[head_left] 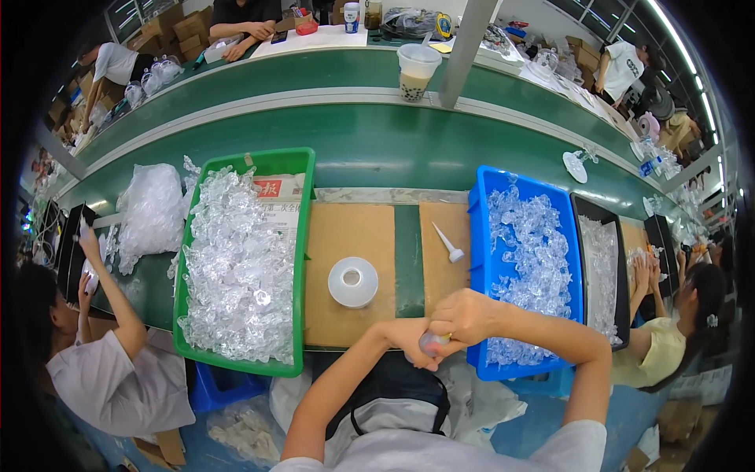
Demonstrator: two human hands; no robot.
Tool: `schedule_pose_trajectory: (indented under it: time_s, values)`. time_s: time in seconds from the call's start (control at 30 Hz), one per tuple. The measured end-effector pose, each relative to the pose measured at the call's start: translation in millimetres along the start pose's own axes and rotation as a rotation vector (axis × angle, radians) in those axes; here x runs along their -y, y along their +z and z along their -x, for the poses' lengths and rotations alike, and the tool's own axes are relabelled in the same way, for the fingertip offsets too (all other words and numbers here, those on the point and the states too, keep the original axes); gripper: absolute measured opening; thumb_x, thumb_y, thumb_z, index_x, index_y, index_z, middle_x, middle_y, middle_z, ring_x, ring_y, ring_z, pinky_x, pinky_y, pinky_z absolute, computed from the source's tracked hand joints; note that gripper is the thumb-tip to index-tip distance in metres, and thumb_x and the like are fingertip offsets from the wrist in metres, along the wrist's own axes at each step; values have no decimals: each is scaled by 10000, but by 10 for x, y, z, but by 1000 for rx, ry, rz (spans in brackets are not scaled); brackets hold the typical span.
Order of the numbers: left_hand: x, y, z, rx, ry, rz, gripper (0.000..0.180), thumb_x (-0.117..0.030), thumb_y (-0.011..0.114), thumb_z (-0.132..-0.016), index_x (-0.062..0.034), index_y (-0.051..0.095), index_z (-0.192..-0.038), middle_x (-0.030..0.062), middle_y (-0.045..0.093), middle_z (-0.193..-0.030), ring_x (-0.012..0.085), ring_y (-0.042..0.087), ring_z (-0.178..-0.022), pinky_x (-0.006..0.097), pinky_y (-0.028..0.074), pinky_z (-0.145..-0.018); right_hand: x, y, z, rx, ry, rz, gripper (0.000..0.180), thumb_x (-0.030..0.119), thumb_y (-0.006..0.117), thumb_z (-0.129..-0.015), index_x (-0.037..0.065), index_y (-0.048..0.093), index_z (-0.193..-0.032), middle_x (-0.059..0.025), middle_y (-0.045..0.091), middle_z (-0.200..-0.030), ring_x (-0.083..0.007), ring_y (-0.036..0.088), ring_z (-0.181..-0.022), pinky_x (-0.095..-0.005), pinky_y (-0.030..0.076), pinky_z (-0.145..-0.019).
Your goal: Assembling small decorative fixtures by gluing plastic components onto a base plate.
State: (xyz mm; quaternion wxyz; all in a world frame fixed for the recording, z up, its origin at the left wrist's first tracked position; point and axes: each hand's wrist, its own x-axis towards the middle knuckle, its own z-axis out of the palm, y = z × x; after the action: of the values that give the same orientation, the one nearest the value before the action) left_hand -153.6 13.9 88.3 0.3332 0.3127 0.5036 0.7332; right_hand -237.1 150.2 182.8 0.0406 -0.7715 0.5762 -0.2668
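Observation:
Close to my body, at the table's near edge, my two hands meet. My left hand (406, 340) is closed round a small see-through piece (433, 343) with a yellowish and pinkish tint; its exact kind is hidden by the fingers. From above, my right hand (465, 316) presses on the same piece with bent fingers. Beyond them, on brown cardboard, stands a round white dish-like piece (340, 293) with a hole in its middle. A white cone-shaped nozzle (454, 252) lies on the cardboard to the right.
A green bin (309, 236) full of transparent plastic parts stands left, a blue bin (580, 259) with similar parts right. Beside the blue one is a black tray (621, 315). A drink cup (417, 67) sits on the far ledge. Co-workers sit at both sides.

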Motion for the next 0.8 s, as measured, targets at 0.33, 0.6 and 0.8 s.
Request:
schedule_pose_trajectory:
  time_s: [0.33,0.6,0.8]
  values:
    - [-327,282,-200,-1120,270,-674,199,-93,693,-680,-29,563,-815,139,606,-716,308,610,-642,346,459,-523,19,-203,-126,-199,545,204,288,381,644,-739,131,553,-626,-25,508,-534,-210,536,-496,-328,417,-438]
    - [-394,282,-88,-982,165,-660,225,-108,690,-642,-31,574,-818,158,589,-717,327,599,-668,354,468,-567,-28,-14,51,-246,319,228,263,291,654,-743,97,534,-611,-48,502,-518,-205,520,-459,-315,398,-404]
    - [-211,73,-45,-311,152,-225,269,-136,769,-651,-34,608,-840,28,624,-758,123,593,-719,275,480,-648,-51,-136,-68,-25,-63,6,262,274,633,-755,91,490,-632,-28,473,-564,-186,512,-496,-294,412,-415]
